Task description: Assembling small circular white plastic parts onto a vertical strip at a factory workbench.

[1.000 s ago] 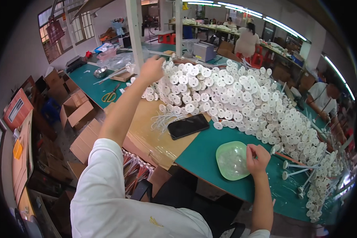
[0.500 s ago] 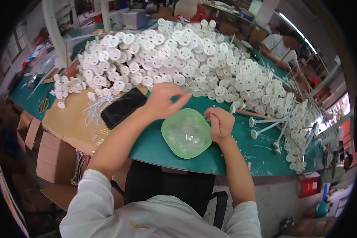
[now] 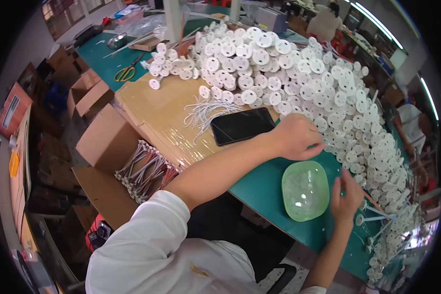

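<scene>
A shallow green bowl (image 3: 285,196) with small clear pieces in it lies on the green tabletop. Just beyond its upper rim is my left hand (image 3: 299,137), the fingers curled and the thumb pointing right; whatever it may hold is hidden. To the right of the bowl, my right hand (image 3: 347,196) has thumb and fingers apart, with nothing visible between them. A dark phone (image 3: 242,126) rests on the cardboard by my left forearm. Behind both hands rises a big heap of white round-headed pieces (image 3: 284,61) with thin stems.
White strings (image 3: 208,113) lie on a cardboard sheet (image 3: 147,105). Gold-handled scissors (image 3: 126,73) are farther left. An open carton (image 3: 108,142) beside the table holds bundled stems (image 3: 147,171). Several stemmed pieces (image 3: 377,213) lie right of my right hand. Other people sit in the background.
The view has swung left, so the bowl and hands appear farther right. My right hand has opened from a closed pose beside the bowl. The left stays curled above the rim.
</scene>
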### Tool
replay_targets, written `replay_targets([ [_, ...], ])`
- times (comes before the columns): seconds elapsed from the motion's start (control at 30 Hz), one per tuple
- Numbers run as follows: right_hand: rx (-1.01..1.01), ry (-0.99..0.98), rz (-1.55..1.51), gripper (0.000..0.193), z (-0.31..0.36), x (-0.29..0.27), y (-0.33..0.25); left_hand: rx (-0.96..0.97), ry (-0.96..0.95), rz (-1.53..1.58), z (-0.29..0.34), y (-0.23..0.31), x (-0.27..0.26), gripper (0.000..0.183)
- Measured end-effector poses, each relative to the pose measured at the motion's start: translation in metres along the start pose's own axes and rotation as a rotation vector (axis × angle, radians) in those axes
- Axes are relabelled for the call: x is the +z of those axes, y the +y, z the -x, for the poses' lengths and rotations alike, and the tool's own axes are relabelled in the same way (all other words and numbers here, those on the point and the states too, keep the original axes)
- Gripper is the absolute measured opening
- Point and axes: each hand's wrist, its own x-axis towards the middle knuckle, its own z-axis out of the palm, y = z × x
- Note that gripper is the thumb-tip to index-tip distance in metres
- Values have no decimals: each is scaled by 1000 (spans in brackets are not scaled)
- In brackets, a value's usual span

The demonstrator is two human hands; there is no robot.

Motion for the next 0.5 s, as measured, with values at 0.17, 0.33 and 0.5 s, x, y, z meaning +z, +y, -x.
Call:
replay_targets([
  [0.17,186,-20,252,21,10,-44,36,-19,-122,-13,-1,0,-9,21],
  [0.33,342,-280,357,28,66,-35,52,58,-79,157,-7,23,-2,20],
  [0.5,274,-139,414,34,65,-44,43,43,-106,131,-6,26,2,20],
])
